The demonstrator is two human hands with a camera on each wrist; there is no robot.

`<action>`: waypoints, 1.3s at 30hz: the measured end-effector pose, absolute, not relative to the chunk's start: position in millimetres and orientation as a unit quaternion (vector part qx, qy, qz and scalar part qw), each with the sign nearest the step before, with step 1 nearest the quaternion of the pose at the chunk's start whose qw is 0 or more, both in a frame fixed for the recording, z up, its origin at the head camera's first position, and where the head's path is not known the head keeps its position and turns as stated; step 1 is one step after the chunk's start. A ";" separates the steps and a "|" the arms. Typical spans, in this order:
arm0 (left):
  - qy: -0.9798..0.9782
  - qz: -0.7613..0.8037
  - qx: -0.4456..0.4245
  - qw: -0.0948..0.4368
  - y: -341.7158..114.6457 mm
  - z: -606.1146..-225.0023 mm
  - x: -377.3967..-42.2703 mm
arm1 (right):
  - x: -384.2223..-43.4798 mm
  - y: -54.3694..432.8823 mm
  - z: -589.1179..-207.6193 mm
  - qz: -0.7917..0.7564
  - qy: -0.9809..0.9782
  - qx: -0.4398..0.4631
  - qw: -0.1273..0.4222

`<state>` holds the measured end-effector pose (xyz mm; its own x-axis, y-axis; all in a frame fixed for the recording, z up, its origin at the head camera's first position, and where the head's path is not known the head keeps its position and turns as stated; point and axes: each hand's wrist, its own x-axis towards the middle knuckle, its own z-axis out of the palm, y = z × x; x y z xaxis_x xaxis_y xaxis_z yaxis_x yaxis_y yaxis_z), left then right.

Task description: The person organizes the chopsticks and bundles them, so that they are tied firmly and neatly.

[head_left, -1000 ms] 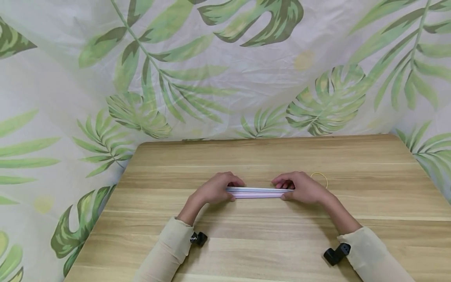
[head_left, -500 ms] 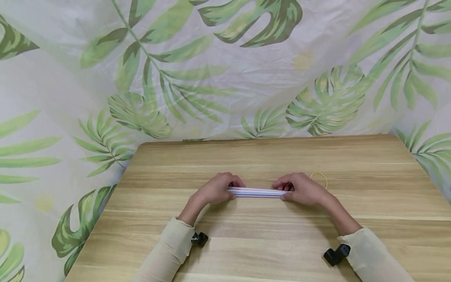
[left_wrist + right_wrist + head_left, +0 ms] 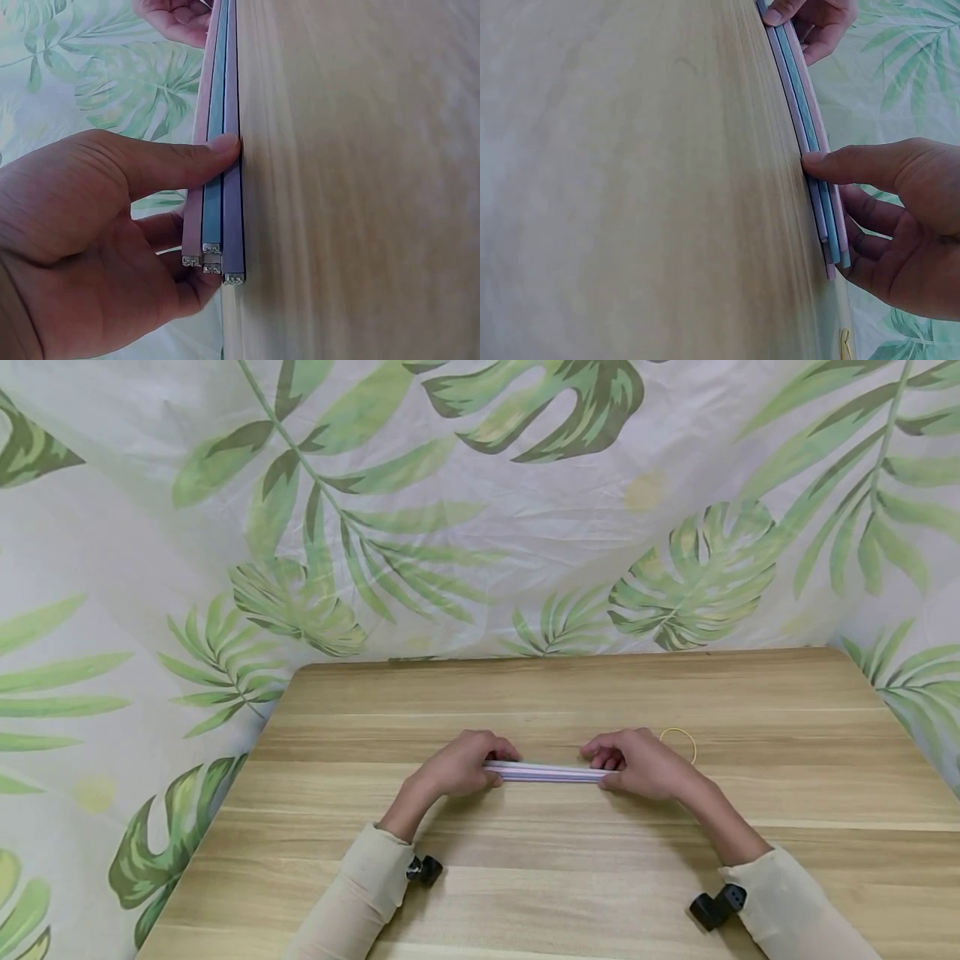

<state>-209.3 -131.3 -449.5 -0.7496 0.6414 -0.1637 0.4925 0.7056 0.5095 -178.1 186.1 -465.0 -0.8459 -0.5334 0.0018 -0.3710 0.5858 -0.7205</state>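
Coloured sticks (image 3: 551, 772) lie bundled on or just above the wooden table (image 3: 555, 893), pinched by the left hand (image 3: 463, 764) and right hand (image 3: 647, 765); their number is hard to make out. The right hand partly covers a yellow loop (image 3: 678, 730). Beyond, leaf-printed cloth (image 3: 480, 477) runs out of view.

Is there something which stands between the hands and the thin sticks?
Nothing visible does. The left hand and right hand pinch the thin sticks directly, near their two ends. The yellow loop lies off past the right hand, not in between.
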 end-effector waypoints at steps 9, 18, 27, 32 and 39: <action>0.910 0.223 0.298 0.181 -129.1 -446.3 -207.0 | -176.9 184.1 -462.8 -0.366 0.891 -0.250 0.100; 0.913 0.214 0.302 0.173 -127.8 -445.8 -204.7 | -177.4 185.0 -463.8 -0.368 0.889 -0.250 0.104; 0.917 0.219 0.290 0.164 -128.0 -444.7 -203.5 | -177.5 184.1 -461.6 -0.370 0.889 -0.240 0.119; 0.914 0.226 0.296 0.162 -128.2 -443.1 -202.9 | -177.8 183.7 -460.7 -0.368 0.887 -0.252 0.119; 0.914 0.218 0.302 0.160 -126.9 -444.4 -202.1 | -175.9 182.1 -461.7 -0.358 0.891 -0.256 0.111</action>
<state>-202.1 -126.9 -444.4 -0.7667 0.6213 -0.1619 0.4816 0.7233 0.4948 -175.9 182.1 -461.7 -0.8441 -0.5361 -0.0141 -0.3775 0.6126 -0.6944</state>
